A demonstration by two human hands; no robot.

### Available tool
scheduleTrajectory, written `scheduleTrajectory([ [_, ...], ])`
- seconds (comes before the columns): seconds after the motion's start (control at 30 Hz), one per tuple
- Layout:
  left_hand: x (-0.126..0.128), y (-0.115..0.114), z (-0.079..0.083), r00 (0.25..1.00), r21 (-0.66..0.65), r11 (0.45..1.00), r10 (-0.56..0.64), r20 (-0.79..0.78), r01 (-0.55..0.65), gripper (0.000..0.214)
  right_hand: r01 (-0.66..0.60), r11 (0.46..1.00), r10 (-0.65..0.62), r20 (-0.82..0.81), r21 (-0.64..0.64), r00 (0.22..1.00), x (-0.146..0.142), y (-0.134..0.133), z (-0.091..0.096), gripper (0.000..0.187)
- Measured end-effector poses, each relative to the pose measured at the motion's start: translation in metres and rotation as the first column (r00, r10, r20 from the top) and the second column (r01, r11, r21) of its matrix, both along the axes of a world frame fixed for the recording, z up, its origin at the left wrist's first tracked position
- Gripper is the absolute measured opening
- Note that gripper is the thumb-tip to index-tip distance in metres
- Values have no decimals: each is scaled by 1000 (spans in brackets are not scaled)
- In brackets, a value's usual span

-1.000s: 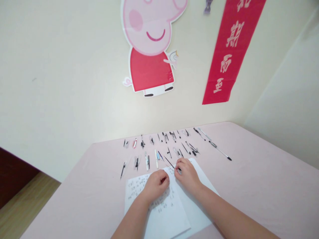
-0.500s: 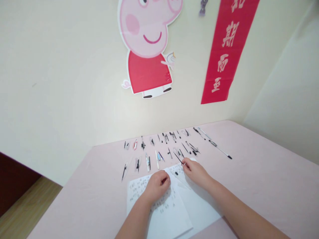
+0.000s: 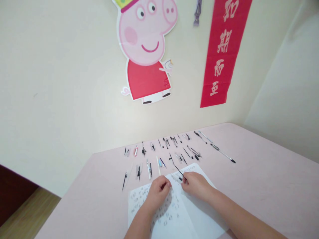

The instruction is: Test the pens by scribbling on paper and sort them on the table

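My right hand [image 3: 195, 185] is closed over the right side of the open sheets, pinching a thin black pen refill [image 3: 178, 170] that slants up and left from the fingertips. Just left of those fingers, clear pen parts with a small black piece [image 3: 180, 178] lie on the paper. My left hand [image 3: 158, 190] rests on the handwritten sheet [image 3: 139, 200], fingers curled and thumb against them; whatever may be inside is hidden. Beyond the refill's far end is another small black pen part [image 3: 170, 158] on the table.
Two rows of taken-apart pens spread across the pink table [image 3: 261, 186], among them a white pen [image 3: 158, 166] and a pink one [image 3: 136, 151]. A long clear pen [image 3: 223, 153] lies at the right. Behind stands a wall with a cartoon pig [image 3: 148, 79] and red banner [image 3: 220, 56].
My right hand has drawn the refill a little closer to me, over the paper. My left hand stays curled on the sheet. The view has tilted slightly upward.
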State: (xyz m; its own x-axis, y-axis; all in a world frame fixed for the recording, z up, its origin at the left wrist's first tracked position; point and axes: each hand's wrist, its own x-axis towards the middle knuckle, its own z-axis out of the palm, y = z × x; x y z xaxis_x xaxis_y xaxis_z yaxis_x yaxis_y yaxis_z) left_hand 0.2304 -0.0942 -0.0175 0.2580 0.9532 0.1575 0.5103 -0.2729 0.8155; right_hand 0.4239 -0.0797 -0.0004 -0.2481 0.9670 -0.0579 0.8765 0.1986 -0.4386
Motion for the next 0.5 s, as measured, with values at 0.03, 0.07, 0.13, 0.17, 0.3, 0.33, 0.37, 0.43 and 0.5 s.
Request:
scheduleTrajectory([
  [0.03, 0, 0, 0, 1000, 10, 1000, 7, 18, -7, 17, 14, 1000, -14, -12, 9, 1000, 0, 1, 3, 9],
  [0.07, -1, 0, 0, 999, 21, 1000, 13, 38, -14, 17, 21, 1000, -21, -31, 13, 999, 1, 3, 6, 9],
  [0.13, 0, -1, -1, 996, 35, 999, 25, 85, -28, 18, 7, 1000, -7, -85, 1, 996, -1, 5, 13, 9],
  [0.17, 1, -1, -1, 992, 26, 999, 31, 119, -35, 18, -15, 1000, 12, -118, -19, 993, -2, 6, 16, 8],
  [0.3, 7, -1, -2, 923, -157, 987, 74, 378, -15, 30, -104, 993, 89, -227, -56, 970, -15, 8, 25, 11],
  [0.33, 8, -1, -1, 886, -211, 978, 92, 455, 6, 35, -118, 992, 105, -238, -44, 966, -20, 8, 26, 12],
  [0.37, 9, -1, -1, 846, -256, 966, 115, 521, 26, 39, -129, 991, 119, -243, -26, 963, -24, 8, 28, 13],
  [0.43, 9, 0, 1, 771, -322, 946, 172, 614, 46, 42, -144, 990, 141, -240, 6, 961, -32, 8, 32, 16],
  [0.5, 8, 0, 3, 703, -376, 926, 238, 670, 44, 41, -153, 988, 154, -235, 21, 960, -39, 8, 34, 18],
])
